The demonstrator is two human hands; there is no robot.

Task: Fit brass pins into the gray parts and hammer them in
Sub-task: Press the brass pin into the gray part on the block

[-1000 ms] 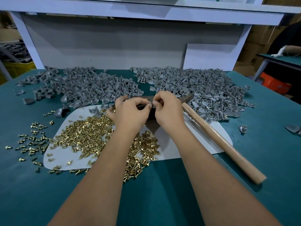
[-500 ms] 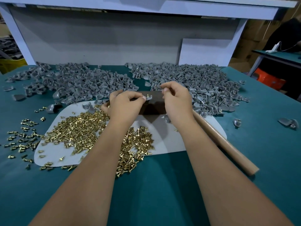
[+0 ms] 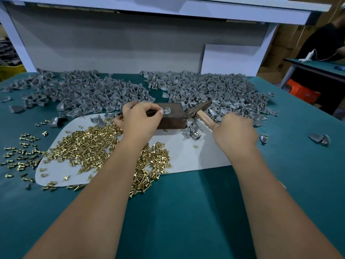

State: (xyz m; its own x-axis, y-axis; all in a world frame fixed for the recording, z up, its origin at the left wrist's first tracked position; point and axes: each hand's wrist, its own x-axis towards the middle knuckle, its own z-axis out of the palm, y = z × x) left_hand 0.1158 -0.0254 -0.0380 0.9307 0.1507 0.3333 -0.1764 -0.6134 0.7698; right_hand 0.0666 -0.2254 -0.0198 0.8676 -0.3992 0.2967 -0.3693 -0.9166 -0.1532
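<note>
**Brass pin and gray part pinched on the block, hammer handle gripped**

Brass shows on top of a small gray part [image 3: 166,110] that sits on the dark block [image 3: 172,116], with a pin [image 3: 165,109] standing in it. The left hand [image 3: 141,121] curls over the block's left end, and its thumb and forefinger pinch the part from the left side. The right hand [image 3: 235,129] is closed round the wooden handle of the hammer [image 3: 202,113], whose dark head lies just beside the block's right end; most of the handle is hidden under that hand.

The block stands on a white mat [image 3: 188,156] near the middle of the desk [image 3: 186,212]. Loose brass pins [image 3: 89,144] heap on the mat's left half and spill toward the desk's left edge. Two piles of gray parts lie along the back edge, one at left [image 3: 82,92] and one at right [image 3: 224,88]. Whether pins sit in the right pile's parts is hard to make out. The left palm hides the block's left end.
</note>
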